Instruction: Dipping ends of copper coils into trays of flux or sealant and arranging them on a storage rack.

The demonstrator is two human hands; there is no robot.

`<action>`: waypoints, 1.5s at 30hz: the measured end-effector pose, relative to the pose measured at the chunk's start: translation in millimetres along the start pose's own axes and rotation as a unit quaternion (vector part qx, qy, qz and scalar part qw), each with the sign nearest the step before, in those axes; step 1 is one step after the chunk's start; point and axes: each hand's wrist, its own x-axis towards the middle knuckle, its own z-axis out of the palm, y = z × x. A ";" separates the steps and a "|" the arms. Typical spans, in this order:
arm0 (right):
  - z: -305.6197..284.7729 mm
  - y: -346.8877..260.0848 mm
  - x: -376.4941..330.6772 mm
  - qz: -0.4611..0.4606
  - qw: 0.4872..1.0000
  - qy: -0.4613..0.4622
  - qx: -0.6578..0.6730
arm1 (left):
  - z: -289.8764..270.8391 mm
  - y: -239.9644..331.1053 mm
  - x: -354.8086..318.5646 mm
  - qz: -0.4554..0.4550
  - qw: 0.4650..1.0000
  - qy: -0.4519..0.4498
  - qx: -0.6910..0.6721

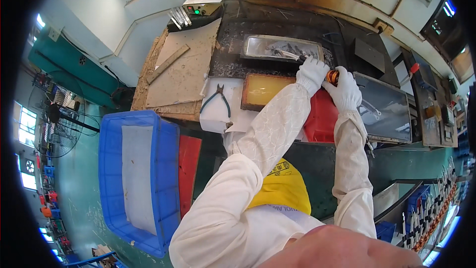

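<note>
My right hand, in a white glove, is closed round a small coil of copper-coloured wire. Just left of it, my left hand, also gloved, has its fingers closed at the right end of a shallow metal tray. A dark piece with pale strips runs from those fingertips over the tray, whose inside looks silvery; what it is I cannot make out. In front of that tray lies a rectangular pan with a yellow, glossy filling, partly behind my left forearm. A red bin sits between my forearms.
Green-handled cutters lie on white paper left of the pan. Farther left are a board with a wooden strip and a control box. A grey metal tray stands right; a blue crate stands at lower left.
</note>
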 end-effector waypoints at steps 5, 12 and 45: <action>-1.0 -2.4 0.8 0.011 1.000 -0.008 0.002 | 4.1 -0.2 0.9 -0.020 0.999 0.005 -0.041; -5.5 -6.5 1.5 0.023 1.000 -0.021 0.004 | 6.0 -0.6 1.7 -0.031 0.998 0.004 -0.059; -1.4 -6.5 5.0 0.030 0.999 -0.014 -0.003 | 6.8 -0.1 3.7 -0.070 0.993 0.006 -0.094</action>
